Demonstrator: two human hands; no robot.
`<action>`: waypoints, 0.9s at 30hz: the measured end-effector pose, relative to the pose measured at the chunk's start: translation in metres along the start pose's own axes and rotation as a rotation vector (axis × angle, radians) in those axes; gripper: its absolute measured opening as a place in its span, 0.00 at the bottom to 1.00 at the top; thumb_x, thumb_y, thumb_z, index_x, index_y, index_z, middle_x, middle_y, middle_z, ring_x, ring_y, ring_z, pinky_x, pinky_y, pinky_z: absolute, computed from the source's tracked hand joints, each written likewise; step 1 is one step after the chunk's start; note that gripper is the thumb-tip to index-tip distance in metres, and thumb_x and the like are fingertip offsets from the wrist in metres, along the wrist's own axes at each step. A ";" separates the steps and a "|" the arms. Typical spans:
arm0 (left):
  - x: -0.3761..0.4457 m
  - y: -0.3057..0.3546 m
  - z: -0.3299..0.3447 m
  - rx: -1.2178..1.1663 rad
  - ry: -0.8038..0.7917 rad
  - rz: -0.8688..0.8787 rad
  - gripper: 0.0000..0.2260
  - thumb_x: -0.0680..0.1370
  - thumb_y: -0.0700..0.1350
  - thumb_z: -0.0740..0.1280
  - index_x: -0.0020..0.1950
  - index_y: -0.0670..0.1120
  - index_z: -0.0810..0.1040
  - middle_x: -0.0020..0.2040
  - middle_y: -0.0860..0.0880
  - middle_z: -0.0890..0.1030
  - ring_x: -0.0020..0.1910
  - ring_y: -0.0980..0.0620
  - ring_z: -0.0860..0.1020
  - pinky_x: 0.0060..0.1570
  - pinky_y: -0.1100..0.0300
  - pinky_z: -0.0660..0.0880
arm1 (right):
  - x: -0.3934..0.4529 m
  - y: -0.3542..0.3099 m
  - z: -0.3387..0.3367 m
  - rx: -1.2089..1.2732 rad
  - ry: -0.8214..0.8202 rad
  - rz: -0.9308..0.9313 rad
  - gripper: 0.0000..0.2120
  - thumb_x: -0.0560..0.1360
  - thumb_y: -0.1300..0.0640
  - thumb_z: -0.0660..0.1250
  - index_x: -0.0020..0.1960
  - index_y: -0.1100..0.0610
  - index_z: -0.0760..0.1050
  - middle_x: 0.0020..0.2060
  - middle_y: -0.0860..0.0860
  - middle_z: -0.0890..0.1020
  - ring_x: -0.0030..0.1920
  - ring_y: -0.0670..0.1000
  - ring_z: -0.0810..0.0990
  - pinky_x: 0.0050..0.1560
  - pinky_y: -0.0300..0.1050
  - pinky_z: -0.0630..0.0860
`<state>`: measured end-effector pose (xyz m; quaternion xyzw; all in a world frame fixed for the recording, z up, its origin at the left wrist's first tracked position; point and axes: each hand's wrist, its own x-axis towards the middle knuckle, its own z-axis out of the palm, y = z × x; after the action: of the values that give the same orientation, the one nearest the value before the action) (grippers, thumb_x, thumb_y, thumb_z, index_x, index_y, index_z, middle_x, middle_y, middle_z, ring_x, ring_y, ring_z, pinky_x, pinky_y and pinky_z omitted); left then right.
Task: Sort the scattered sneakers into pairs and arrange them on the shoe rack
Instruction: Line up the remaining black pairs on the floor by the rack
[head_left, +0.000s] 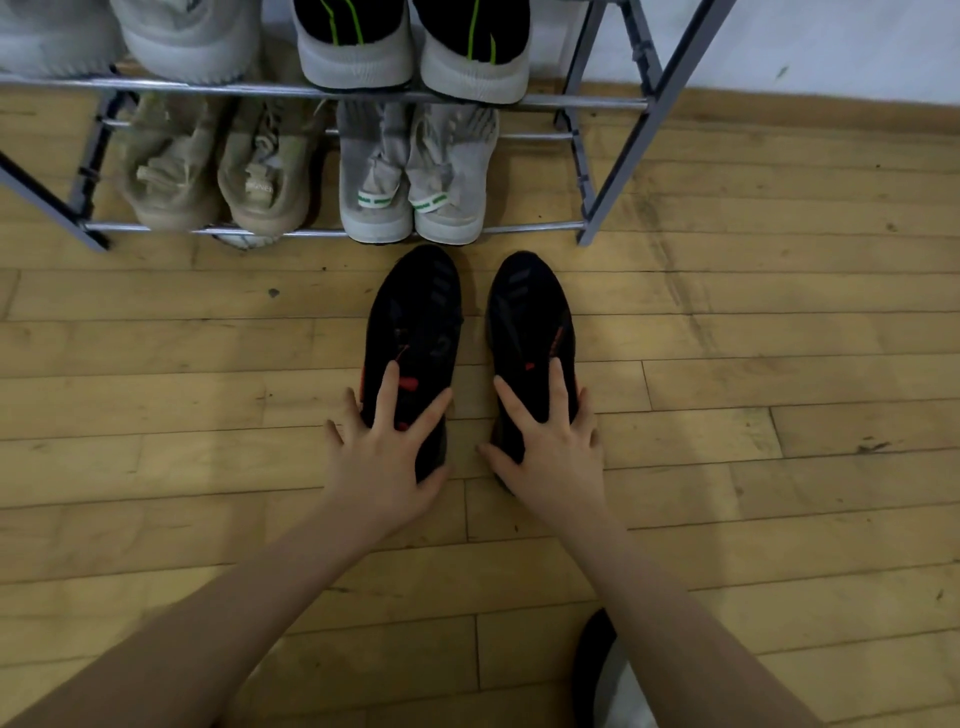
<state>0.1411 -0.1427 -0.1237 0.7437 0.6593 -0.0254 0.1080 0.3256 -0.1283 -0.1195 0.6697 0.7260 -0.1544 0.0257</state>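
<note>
Two black sneakers with red accents stand side by side on the wooden floor, toes toward the rack: the left black sneaker (415, 322) and the right black sneaker (530, 317). My left hand (387, 452) grips the heel of the left one, fingers spread over its top. My right hand (550, 447) grips the heel of the right one the same way. The grey metal shoe rack (618, 145) stands just beyond. Its lower shelf holds a beige pair (218, 166) and a grey pair with green-and-white tabs (415, 176).
The upper shelf carries a light grey pair (187, 41) and a black pair with green stripes and white soles (415, 47). A dark object (595, 660) lies at the bottom edge by my right forearm. A white wall (831, 47) runs behind the rack.
</note>
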 end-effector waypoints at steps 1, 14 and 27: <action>0.000 0.000 0.000 0.003 -0.011 -0.007 0.36 0.71 0.67 0.60 0.73 0.65 0.42 0.76 0.42 0.42 0.68 0.28 0.57 0.59 0.38 0.67 | -0.002 0.000 0.000 -0.006 0.006 -0.007 0.36 0.73 0.33 0.58 0.73 0.34 0.40 0.76 0.53 0.38 0.72 0.69 0.47 0.64 0.67 0.62; 0.003 -0.005 -0.008 -0.176 0.120 0.085 0.26 0.68 0.55 0.72 0.66 0.55 0.73 0.72 0.43 0.64 0.54 0.30 0.71 0.42 0.41 0.76 | -0.011 -0.005 0.008 0.167 0.089 -0.009 0.27 0.73 0.46 0.67 0.71 0.45 0.64 0.75 0.54 0.57 0.70 0.70 0.52 0.64 0.69 0.61; 0.032 0.040 -0.103 -0.166 0.245 0.578 0.23 0.70 0.57 0.65 0.65 0.57 0.74 0.72 0.48 0.66 0.48 0.35 0.72 0.39 0.45 0.77 | -0.051 0.004 -0.069 0.265 0.490 0.338 0.24 0.72 0.47 0.68 0.67 0.48 0.70 0.71 0.55 0.66 0.68 0.70 0.60 0.56 0.68 0.71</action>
<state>0.1735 -0.0960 -0.0235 0.8863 0.4286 0.1500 0.0906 0.3469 -0.1593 -0.0418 0.7956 0.5625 -0.0756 -0.2119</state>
